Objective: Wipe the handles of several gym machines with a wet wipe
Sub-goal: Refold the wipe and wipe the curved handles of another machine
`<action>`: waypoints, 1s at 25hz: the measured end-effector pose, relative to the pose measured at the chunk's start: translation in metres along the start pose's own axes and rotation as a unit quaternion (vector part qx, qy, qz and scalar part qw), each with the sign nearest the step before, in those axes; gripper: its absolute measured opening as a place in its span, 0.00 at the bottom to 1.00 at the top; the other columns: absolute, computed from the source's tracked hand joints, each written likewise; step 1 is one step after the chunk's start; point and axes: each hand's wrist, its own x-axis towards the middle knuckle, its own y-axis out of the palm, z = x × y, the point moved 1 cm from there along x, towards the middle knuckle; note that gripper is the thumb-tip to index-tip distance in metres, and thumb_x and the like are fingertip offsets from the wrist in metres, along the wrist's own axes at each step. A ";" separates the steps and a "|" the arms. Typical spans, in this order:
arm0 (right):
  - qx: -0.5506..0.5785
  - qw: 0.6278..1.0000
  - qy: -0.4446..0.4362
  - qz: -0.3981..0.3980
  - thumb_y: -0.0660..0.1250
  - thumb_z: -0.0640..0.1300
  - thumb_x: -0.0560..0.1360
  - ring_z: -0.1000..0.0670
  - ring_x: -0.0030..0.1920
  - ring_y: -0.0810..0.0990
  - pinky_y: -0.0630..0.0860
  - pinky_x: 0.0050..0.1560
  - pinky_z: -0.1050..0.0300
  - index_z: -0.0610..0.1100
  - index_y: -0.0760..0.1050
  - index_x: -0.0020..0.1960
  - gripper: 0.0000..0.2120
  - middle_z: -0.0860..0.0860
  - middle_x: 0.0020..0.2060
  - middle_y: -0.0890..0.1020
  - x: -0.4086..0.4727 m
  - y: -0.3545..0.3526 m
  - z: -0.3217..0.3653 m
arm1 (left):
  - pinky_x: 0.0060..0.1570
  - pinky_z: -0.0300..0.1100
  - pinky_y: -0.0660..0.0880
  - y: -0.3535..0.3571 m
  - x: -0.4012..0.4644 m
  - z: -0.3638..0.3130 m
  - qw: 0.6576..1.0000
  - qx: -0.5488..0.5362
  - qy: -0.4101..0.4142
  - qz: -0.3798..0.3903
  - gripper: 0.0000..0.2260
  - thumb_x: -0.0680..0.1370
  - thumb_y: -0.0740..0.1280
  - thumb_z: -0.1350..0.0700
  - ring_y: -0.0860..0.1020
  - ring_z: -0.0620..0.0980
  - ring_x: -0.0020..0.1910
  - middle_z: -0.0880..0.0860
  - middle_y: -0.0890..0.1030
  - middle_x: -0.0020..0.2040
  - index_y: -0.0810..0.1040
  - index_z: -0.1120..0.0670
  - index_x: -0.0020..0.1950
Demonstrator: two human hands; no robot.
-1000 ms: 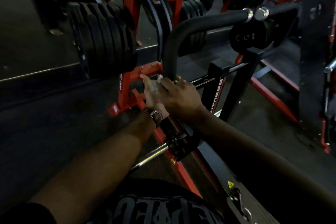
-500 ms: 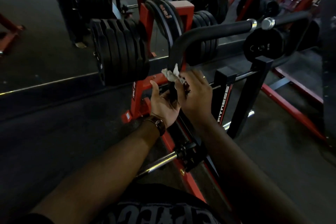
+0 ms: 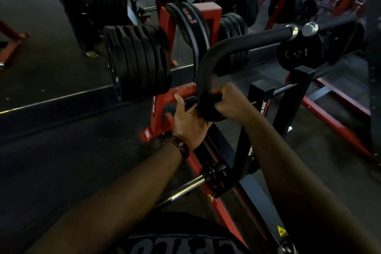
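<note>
The landmark here is the black padded handle (image 3: 206, 72), a thick bent tube which rises from the machine, turns and runs to the right until a chrome end cap (image 3: 293, 32).

The right hand (image 3: 231, 102) is closed around the lower, upright part of this handle, with the fingers curled over the padding. The white wet wipe cannot be seen now. I judge it is pressed between the right palm and the handle, because wrapping the hand fully lets the wipe touch the whole round surface, but the picture does not prove this.

The left hand (image 3: 190, 121) is just left of the handle and slightly below the right hand. Its palm is turned up, the thumb points upward, and the finger ends go behind the bottom of the tube. It seems to steady the handle while the other hand rubs. If these fingers truly grip the tube, I cannot tell. A brown leather wristband (image 3: 181, 146) is on the left wrist.

Left of the handle hangs a row of black weight plates (image 3: 140, 62) on a red steel frame (image 3: 165, 101). Below the handle, a chrome bar (image 3: 181, 189) comes out from the machine.

The bend and the long horizontal part look not wiped yet, so the job on this handle is probably at the beginning.
</note>
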 end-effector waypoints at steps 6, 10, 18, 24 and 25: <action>0.122 0.977 0.057 0.168 0.67 0.34 0.76 0.44 0.43 0.81 0.80 0.53 0.39 0.36 0.78 0.47 0.02 0.44 0.41 0.83 0.041 -0.011 0.011 | 0.67 0.46 0.71 -0.001 0.000 -0.008 1.000 -0.026 -0.014 -0.011 0.45 0.74 0.50 0.24 0.78 0.55 0.63 0.58 0.78 0.67 0.74 0.60 0.71; 0.142 0.963 0.052 0.221 0.64 0.36 0.78 0.48 0.42 0.78 0.74 0.50 0.51 0.44 0.77 0.41 0.08 0.46 0.39 0.79 0.036 -0.012 0.021 | 0.70 0.48 0.71 -0.002 0.002 -0.012 0.999 -0.033 -0.039 -0.002 0.41 0.76 0.50 0.26 0.75 0.57 0.69 0.58 0.75 0.71 0.74 0.57 0.71; 0.276 0.957 0.013 -0.083 0.61 0.24 0.74 0.53 0.44 0.83 0.77 0.42 0.62 0.42 0.81 0.44 0.17 0.51 0.40 0.83 0.002 -0.002 0.023 | 0.74 0.53 0.66 -0.004 0.012 -0.017 0.998 0.026 -0.044 0.040 0.43 0.77 0.47 0.27 0.71 0.60 0.72 0.63 0.74 0.71 0.74 0.62 0.70; 0.048 0.903 0.001 -0.426 0.68 0.32 0.77 0.61 0.43 0.75 0.72 0.39 0.68 0.38 0.80 0.51 0.06 0.51 0.45 0.78 -0.062 0.073 0.023 | 0.64 0.47 0.72 0.006 0.013 -0.024 0.995 0.062 -0.055 0.061 0.40 0.78 0.44 0.30 0.82 0.53 0.57 0.59 0.85 0.55 0.86 0.58 0.52; 0.019 0.893 -0.025 -0.450 0.68 0.32 0.77 0.61 0.43 0.74 0.72 0.41 0.70 0.35 0.80 0.55 0.07 0.48 0.46 0.78 -0.056 0.067 0.025 | 0.61 0.46 0.74 0.006 0.012 -0.024 0.995 0.065 -0.056 0.057 0.39 0.79 0.43 0.32 0.83 0.51 0.55 0.56 0.86 0.53 0.87 0.55 0.50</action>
